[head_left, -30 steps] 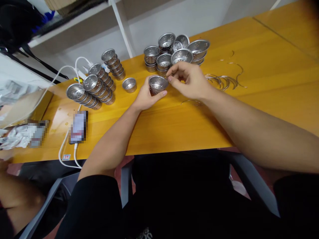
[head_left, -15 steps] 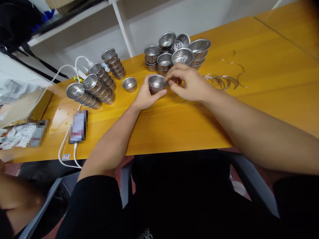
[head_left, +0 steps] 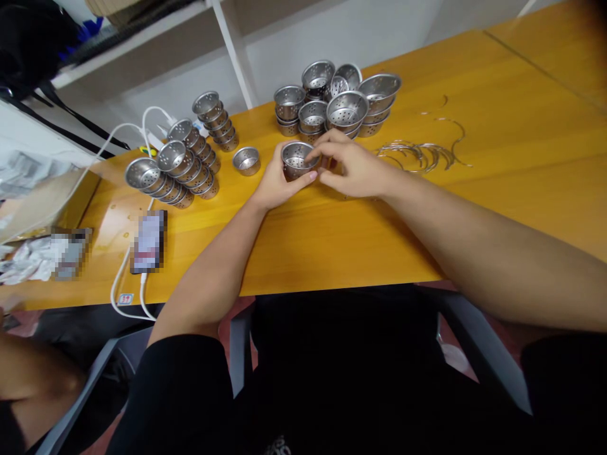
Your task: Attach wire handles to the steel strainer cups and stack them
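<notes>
My left hand point(head_left: 274, 183) is wrapped round the left and near side of a small perforated metal cup point(head_left: 296, 165), its mouth turned up. At the cup's right rim is my right hand point(head_left: 353, 165), the index finger reaching over the edge and the thumb by the outer wall. Whether a thin wire is between these fingers is too small to tell. Left of the held cup, a single metal cup point(head_left: 246, 162) stands alone. Curved thin wires point(head_left: 422, 155) lie in a loose heap beyond my right forearm.
Stacked perforated cups point(head_left: 348, 110) stand behind my right hand, and more cup stacks point(head_left: 177, 161) are at the left. A phone point(head_left: 148, 242) with a white cable point(head_left: 116, 284) lies nearer the table's front edge. Another person's arm point(head_left: 38, 373) shows at lower left.
My right hand has shifted slightly left and down, its index finger now over the cup's rim and inside. My left hand and the cup have barely moved.
</notes>
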A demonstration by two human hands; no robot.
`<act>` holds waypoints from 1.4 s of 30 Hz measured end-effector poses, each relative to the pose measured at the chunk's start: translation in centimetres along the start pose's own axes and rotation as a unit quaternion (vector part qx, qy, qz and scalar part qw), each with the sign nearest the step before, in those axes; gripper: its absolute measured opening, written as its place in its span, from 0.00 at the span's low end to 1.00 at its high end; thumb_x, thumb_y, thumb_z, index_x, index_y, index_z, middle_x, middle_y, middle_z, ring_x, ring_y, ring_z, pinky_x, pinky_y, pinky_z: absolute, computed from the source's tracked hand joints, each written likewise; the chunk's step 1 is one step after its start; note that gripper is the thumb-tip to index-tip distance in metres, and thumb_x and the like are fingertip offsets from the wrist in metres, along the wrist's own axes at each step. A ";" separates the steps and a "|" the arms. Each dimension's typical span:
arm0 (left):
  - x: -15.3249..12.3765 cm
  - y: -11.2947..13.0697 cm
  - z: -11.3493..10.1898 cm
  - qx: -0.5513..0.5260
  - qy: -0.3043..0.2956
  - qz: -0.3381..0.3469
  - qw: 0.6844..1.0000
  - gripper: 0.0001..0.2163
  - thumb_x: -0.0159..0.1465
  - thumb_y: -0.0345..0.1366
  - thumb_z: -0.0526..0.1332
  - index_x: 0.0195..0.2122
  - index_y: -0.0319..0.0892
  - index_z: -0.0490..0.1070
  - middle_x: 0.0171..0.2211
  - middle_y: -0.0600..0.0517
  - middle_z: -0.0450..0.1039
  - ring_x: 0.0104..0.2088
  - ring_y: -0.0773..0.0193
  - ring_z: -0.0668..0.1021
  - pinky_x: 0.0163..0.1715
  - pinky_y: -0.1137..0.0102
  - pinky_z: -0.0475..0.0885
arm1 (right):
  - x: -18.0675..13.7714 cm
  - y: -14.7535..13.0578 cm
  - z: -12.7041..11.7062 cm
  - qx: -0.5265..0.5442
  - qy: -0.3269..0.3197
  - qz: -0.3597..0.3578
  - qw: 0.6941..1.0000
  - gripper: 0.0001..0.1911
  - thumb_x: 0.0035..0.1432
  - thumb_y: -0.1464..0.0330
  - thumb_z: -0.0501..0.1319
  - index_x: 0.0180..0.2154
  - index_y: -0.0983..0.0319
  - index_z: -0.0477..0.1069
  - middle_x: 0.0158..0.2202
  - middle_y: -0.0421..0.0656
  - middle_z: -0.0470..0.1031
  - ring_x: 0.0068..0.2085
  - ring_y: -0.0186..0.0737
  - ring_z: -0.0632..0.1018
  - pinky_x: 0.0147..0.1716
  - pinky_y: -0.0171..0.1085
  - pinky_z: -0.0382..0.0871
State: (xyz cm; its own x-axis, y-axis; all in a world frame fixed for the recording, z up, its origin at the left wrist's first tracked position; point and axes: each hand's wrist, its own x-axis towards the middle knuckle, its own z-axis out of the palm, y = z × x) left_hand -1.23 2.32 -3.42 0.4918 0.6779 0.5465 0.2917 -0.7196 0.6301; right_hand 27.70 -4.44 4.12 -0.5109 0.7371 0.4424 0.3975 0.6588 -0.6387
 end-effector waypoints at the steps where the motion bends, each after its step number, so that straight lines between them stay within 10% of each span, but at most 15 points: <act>1: -0.1 -0.2 -0.1 0.001 0.004 -0.012 1.000 0.50 0.73 0.79 0.76 0.83 0.56 0.62 0.77 0.39 0.78 0.81 0.36 0.83 0.87 0.39 0.78 | 0.0 0.0 -0.1 -0.005 0.006 0.008 1.000 0.19 0.81 0.50 0.78 0.64 0.50 0.89 0.67 0.54 0.85 0.58 0.63 0.90 0.65 0.64 0.90; 12: -0.3 -0.6 -0.6 0.056 0.088 -0.127 0.986 0.46 0.66 0.50 0.94 0.77 0.54 0.70 0.70 0.42 0.82 0.66 0.45 0.89 0.72 0.47 0.86 | 0.4 -0.2 -0.4 -0.104 -0.011 0.053 0.993 0.20 0.85 0.58 0.67 0.65 0.55 0.95 0.58 0.56 0.93 0.58 0.68 0.91 0.68 0.65 0.86; 20: 0.3 2.0 0.0 0.023 0.096 -0.152 0.983 0.27 0.74 0.21 0.78 0.65 0.51 0.72 0.45 0.56 0.84 0.45 0.62 0.89 0.55 0.60 0.87 | 0.5 -0.8 0.0 -0.074 -0.023 0.070 0.995 0.24 0.84 0.55 0.70 0.71 0.54 0.93 0.62 0.56 0.95 0.61 0.71 0.93 0.70 0.68 0.87; 27: 0.3 3.8 -0.5 0.019 0.065 -0.115 0.991 0.14 0.76 0.21 0.74 0.52 0.47 0.77 0.53 0.50 0.90 0.53 0.61 0.94 0.64 0.60 0.90 | 0.5 -0.9 0.7 -0.014 -0.026 0.047 0.998 0.26 0.81 0.56 0.72 0.71 0.57 0.92 0.66 0.55 0.95 0.54 0.66 0.94 0.65 0.65 0.90; 42: 0.7 6.5 -2.2 0.124 0.025 -0.098 0.987 0.15 0.76 0.31 0.78 0.61 0.48 0.82 0.72 0.40 0.88 0.78 0.41 0.88 0.89 0.41 0.78 | 0.4 0.1 0.7 -0.041 -0.022 0.074 0.996 0.33 0.81 0.53 0.74 0.77 0.60 0.88 0.63 0.59 0.95 0.59 0.70 0.94 0.72 0.69 0.88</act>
State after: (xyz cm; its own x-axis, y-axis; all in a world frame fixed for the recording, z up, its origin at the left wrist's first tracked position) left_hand -0.81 -1.57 2.23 0.3665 0.8101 0.4577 0.5717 -0.5842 0.5761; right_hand 27.01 -4.18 3.81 -0.4738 0.8214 0.3176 0.5312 0.5542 -0.6408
